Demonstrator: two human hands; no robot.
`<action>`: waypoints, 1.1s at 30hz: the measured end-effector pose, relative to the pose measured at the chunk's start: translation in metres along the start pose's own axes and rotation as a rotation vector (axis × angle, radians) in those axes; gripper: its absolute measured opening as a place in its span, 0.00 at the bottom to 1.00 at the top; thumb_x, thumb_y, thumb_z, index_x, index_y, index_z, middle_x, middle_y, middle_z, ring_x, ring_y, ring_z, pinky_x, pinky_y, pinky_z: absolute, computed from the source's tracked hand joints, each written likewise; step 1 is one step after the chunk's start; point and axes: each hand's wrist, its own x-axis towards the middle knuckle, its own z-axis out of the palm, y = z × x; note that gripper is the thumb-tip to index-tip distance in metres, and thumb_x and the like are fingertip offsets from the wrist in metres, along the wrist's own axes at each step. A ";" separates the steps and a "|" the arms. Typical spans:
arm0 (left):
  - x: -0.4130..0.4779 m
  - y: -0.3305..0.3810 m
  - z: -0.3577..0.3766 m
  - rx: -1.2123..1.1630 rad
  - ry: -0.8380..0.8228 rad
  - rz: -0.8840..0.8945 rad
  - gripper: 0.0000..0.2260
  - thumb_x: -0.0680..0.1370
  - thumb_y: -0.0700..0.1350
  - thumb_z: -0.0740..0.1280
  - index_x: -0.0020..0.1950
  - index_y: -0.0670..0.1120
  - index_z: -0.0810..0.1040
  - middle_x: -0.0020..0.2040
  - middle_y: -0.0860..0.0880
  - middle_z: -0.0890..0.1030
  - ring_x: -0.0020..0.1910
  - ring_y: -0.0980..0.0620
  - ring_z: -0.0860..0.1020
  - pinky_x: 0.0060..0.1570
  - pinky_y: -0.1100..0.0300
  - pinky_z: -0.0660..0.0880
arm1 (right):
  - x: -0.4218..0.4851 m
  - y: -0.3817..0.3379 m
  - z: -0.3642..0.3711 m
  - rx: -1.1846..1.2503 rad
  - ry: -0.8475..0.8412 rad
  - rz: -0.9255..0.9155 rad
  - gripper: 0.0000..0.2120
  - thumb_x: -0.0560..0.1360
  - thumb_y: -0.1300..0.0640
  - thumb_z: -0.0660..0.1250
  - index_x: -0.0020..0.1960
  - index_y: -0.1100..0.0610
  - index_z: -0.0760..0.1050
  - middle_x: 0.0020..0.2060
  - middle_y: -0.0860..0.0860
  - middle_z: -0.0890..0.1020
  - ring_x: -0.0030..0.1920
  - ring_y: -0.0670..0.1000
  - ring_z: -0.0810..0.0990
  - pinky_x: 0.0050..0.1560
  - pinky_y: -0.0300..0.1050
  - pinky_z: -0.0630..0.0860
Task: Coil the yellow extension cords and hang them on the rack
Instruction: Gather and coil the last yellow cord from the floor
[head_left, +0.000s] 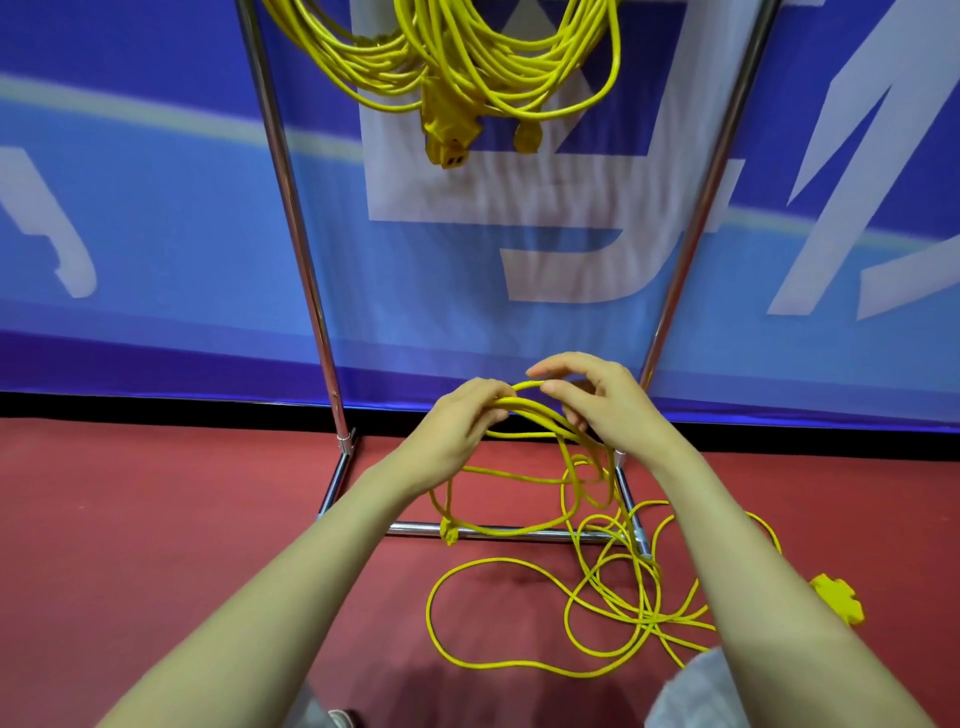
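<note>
Over red floor (156, 519), left hand (457, 423) and right hand (602, 402) grip yellow cord (521, 403); blue banner (156, 234) behind chrome rack (292, 208).

There were two hands, the left hand (457, 426) and the right hand (602, 405), one rack (291, 208), one banner (156, 208), one loose yellow cord (530, 405) with two end fittings (839, 597), and hung cords (467, 67) too tangled to count.

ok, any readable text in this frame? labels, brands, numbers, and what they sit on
None readable.
Blue banner: large white shapes, perhaps cropped characters or a logo; no word can be read.
Hanging socket block: no legible marking.
Floor plug: no legible marking.
Loose cord: no print visible.
</note>
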 end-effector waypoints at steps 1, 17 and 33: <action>0.000 0.000 0.000 0.019 0.009 -0.002 0.07 0.81 0.37 0.62 0.57 0.41 0.76 0.48 0.50 0.74 0.46 0.58 0.71 0.48 0.70 0.66 | 0.000 0.000 0.001 0.011 0.001 0.024 0.08 0.77 0.61 0.66 0.53 0.50 0.78 0.36 0.43 0.78 0.27 0.47 0.72 0.31 0.40 0.71; 0.008 -0.007 -0.017 0.097 0.144 -0.241 0.08 0.81 0.38 0.61 0.58 0.40 0.77 0.45 0.46 0.73 0.44 0.48 0.71 0.42 0.63 0.62 | 0.009 0.019 -0.007 -0.225 -0.087 0.240 0.05 0.77 0.57 0.65 0.43 0.51 0.72 0.34 0.49 0.77 0.35 0.50 0.75 0.43 0.50 0.77; 0.006 -0.006 -0.014 -0.172 0.094 -0.338 0.05 0.80 0.41 0.63 0.52 0.47 0.77 0.31 0.57 0.72 0.31 0.60 0.68 0.34 0.67 0.65 | 0.005 0.010 0.010 -0.385 -0.133 0.033 0.17 0.71 0.54 0.74 0.58 0.52 0.76 0.48 0.48 0.73 0.41 0.42 0.72 0.46 0.34 0.66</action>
